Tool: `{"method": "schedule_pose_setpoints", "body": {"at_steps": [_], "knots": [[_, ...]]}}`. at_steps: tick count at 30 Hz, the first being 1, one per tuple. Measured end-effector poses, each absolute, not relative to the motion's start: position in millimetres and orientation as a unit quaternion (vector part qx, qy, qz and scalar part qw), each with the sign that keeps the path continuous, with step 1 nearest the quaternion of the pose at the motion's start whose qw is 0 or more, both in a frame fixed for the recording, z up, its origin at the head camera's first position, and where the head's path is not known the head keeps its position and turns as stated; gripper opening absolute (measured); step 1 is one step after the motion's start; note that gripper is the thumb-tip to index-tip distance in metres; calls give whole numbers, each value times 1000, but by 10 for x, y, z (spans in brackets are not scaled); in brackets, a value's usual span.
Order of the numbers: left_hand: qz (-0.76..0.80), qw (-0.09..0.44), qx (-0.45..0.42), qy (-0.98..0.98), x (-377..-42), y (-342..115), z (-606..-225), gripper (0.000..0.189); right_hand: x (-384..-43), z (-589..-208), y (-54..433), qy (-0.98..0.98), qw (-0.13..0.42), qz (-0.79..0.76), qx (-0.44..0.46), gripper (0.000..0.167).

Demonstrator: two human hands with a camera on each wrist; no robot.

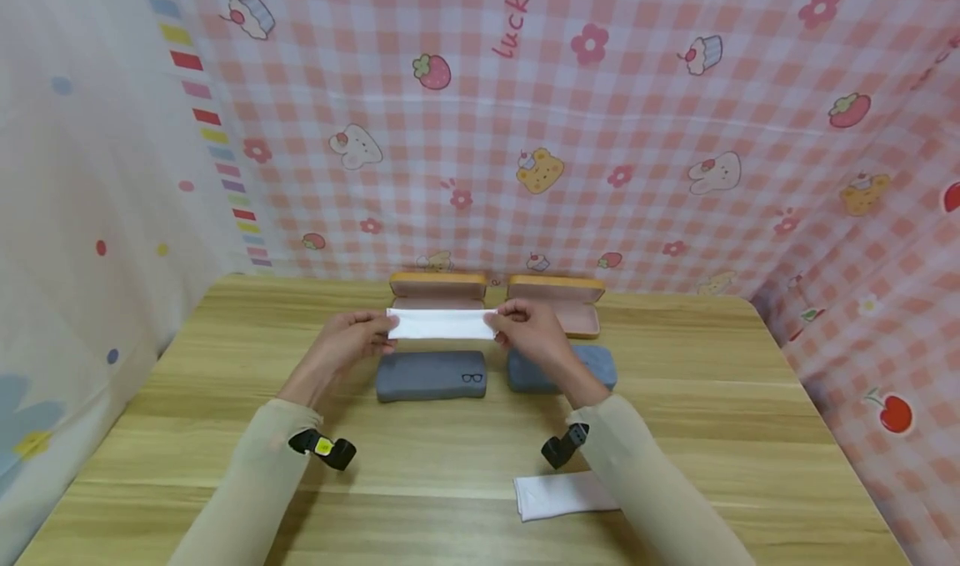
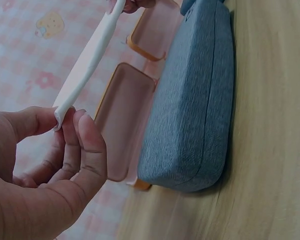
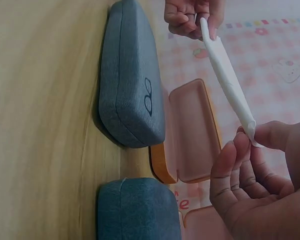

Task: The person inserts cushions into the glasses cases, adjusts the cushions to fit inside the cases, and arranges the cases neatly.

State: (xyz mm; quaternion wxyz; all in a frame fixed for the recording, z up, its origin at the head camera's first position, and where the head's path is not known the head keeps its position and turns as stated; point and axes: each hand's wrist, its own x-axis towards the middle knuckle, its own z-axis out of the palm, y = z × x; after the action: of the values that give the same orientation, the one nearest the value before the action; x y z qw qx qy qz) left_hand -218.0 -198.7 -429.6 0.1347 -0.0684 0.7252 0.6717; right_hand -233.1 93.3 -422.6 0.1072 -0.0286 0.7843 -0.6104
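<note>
A white cloth (image 1: 442,324), folded into a long flat strip, is stretched level between both hands. My left hand (image 1: 354,337) pinches its left end between thumb and fingertips; my right hand (image 1: 531,330) pinches the right end the same way. Behind the strip, partly covered by it, stands an opened orange glasses case (image 1: 438,284) with a pink lining. Nearer to me lies a closed grey-blue glasses case (image 1: 431,376) with a small spectacles print. In the left wrist view the cloth (image 2: 90,60) shows edge-on, held up beside the grey-blue case (image 2: 190,100).
A second opened orange case (image 1: 557,289) stands at the back right, its tray partly behind my right hand. A second blue case (image 1: 596,368) lies under my right wrist. Another folded pale cloth (image 1: 558,496) rests near my right forearm. A checked curtain (image 1: 480,132) hangs behind the wooden table (image 1: 697,433).
</note>
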Motion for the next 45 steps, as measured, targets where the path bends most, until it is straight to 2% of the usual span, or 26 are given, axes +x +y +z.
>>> {"method": "schedule_pose_setpoints", "body": {"at_steps": [8,19,36,45], "knots": [[682,142,-89,712,-2338,-2013,-4354,33,-2457,-4239,849,796,122,-593,-2,22],[674,157,-85,717,-2496,-2060,-4403,54,-2631,-4343,786,815,110,-568,-1,21],[623,151,-90,762,-2743,-2086,-4490,45,-2846,-4468,685,842,74,-534,20,21],[579,121,-103,800,-2796,-2107,-4584,41,-2875,-4543,602,873,41,-486,14,19]]}}
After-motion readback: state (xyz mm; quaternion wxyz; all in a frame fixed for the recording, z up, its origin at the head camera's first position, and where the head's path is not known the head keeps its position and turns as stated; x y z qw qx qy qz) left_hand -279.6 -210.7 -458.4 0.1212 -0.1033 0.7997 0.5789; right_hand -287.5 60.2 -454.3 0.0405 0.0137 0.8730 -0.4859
